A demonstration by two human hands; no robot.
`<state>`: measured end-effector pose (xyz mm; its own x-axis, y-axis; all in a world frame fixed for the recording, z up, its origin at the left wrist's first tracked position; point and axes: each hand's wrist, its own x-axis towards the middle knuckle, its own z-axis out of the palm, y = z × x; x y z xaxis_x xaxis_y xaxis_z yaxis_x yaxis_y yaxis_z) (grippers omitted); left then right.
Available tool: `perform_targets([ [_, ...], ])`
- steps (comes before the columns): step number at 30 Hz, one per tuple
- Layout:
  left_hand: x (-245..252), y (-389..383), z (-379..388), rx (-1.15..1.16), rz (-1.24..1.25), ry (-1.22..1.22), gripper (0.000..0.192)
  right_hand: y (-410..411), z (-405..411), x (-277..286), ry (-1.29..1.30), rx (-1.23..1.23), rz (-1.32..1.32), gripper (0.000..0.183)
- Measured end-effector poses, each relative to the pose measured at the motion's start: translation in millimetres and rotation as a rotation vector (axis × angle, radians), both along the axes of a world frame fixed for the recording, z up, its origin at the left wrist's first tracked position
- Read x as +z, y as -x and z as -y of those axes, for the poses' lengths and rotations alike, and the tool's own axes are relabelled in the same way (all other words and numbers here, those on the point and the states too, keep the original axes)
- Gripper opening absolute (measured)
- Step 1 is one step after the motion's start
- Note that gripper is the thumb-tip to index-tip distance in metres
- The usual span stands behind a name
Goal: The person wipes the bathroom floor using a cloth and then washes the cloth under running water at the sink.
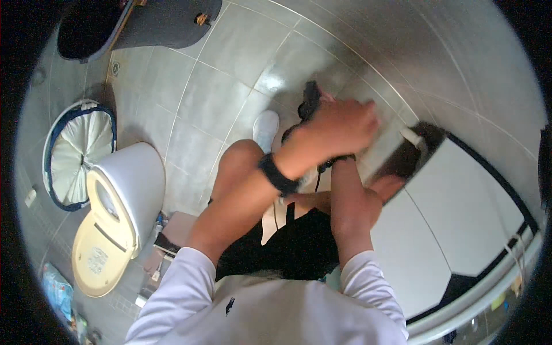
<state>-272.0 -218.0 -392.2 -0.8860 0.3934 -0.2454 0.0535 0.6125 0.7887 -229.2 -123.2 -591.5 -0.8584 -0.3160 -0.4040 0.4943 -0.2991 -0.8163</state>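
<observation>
My left arm crosses in front of me, a black band round its wrist. My left hand is blurred, its fingers seeming curled; whether it holds anything cannot be told. Behind it, my right hand is mostly hidden, only a pinkish part showing beside a black object too blurred to name. A black band with a dangling cord is at my right wrist. Below the hands, between my knees, lies a beige item with a thin dark cord or line on it. A white shoe rests on the tiles.
At the left stand a white bin or toilet-like container with its cream lid raised and a round lined basket. A dark grey container is at the upper left. White cabinet panels with black edging are close on the right.
</observation>
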Motion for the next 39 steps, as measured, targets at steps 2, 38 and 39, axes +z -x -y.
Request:
perform_targets([
  [2,37.5,5.6,46.5,0.168,0.152,-0.191,0.027,-5.8,-0.6,74.2,0.498,-0.269,0.313,0.035],
  [38,387.4,39.1,38.1,0.11,-0.418,-0.256,0.035,-49.8,-51.7,614.2,0.492,-0.515,-0.043,0.046],
  [39,413.6,33.5,33.3,0.131,-0.307,-0.382,0.035,-49.4,-56.1,609.4,0.412,-0.538,0.006,0.045],
])
